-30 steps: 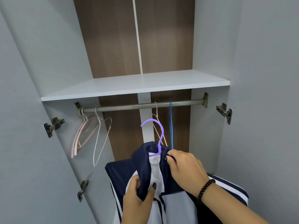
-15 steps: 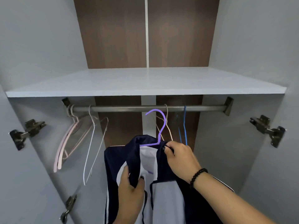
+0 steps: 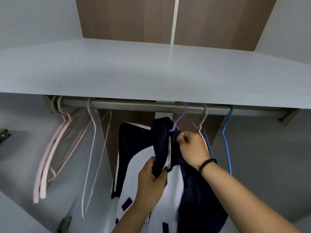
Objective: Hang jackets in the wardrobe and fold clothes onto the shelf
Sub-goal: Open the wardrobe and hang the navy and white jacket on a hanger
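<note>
Since the earlier frames the purple hanger [image 3: 180,117] has risen from below the rail [image 3: 151,105] until its hook reaches the rail, near the rail's middle, and the jacket [image 3: 144,148] has come up with it. Whether the hook is fully seated over the bar cannot be told; the shelf [image 3: 151,73] edge hides its top.

The right hand [image 3: 193,148] pinches the dark collar just beneath the hook, fingers curled on the cloth. The left hand [image 3: 151,180] grips a fold of the navy front lower down, thumb and fingers closed round it.

As a judgement, the first jacket is nearly hung: what remains is to let go and let it settle. Folding clothes onto the shelf is not begun, as far as shows here.

The jacket is navy with white panels and white stripes down the sleeve, bunched and twisted at the collar, its front hanging unevenly. It sits between a white hanger [image 3: 94,157] towards the rail's left end and a beige hanger [image 3: 202,125] and blue hangers [image 3: 226,140] towards the right end. Pink hangers [image 3: 50,157] crowd the far left end.
</note>
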Demonstrator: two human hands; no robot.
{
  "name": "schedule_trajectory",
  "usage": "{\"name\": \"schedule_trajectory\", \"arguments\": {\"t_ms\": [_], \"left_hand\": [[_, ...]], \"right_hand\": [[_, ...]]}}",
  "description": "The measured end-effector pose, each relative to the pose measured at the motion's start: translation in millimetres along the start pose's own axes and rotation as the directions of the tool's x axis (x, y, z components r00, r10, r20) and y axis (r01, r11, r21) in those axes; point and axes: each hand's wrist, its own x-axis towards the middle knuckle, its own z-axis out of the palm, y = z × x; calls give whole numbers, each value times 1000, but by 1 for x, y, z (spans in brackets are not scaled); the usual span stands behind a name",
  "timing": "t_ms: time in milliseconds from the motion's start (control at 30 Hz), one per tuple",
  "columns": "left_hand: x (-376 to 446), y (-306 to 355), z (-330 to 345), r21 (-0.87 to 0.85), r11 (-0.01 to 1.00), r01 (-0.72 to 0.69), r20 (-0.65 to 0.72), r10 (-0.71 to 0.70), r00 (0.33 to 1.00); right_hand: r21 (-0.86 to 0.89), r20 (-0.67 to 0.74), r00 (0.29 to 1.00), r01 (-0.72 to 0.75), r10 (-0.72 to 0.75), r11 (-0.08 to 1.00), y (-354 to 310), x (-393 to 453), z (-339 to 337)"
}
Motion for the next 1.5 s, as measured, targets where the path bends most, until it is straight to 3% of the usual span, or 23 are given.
{"name": "schedule_trajectory", "arguments": {"t_ms": [300,567,767,933,1067,1167,1233,1300,1367,1433,1500], "left_hand": [[17,-36,-18,72,988,136,33,-138,990],[25,-38,-6,109,980,167,39,-172,984],[17,-32,4,173,974,146,30,-153,988],[-4,-26,1,122,978,171,-58,-165,985],[-23,-10,-3,162,979,124,-115,-106,988],[-30,-2,-10,132,978,159,-126,-142,982],[-32,1,-15,125,978,165,-151,-146,978],[-35,5,-18,137,981,137,-187,-110,976],[-36,9,-21,149,981,125,-229,-89,969],[-35,11,-23,134,980,144,-246,-108,963],[-32,11,-26,88,979,184,-244,-158,957]], "right_hand": [[-6,10,990,-144,144,990,23,13,26],[-136,-36,990,-139,135,981,24,19,25],[-289,38,990,-119,135,950,27,7,12],[-265,-21,996,75,-83,961,43,-33,3],[-253,-183,924,285,-335,925,61,-71,-3],[-143,-220,853,451,-473,881,75,-101,7],[9,-166,864,484,-476,875,85,-119,21],[180,-65,939,344,-338,922,93,-133,35],[277,69,992,86,-109,957,99,-141,49],[302,195,976,-154,98,941,101,-140,59],[294,240,946,-284,217,913,100,-131,67]]}}
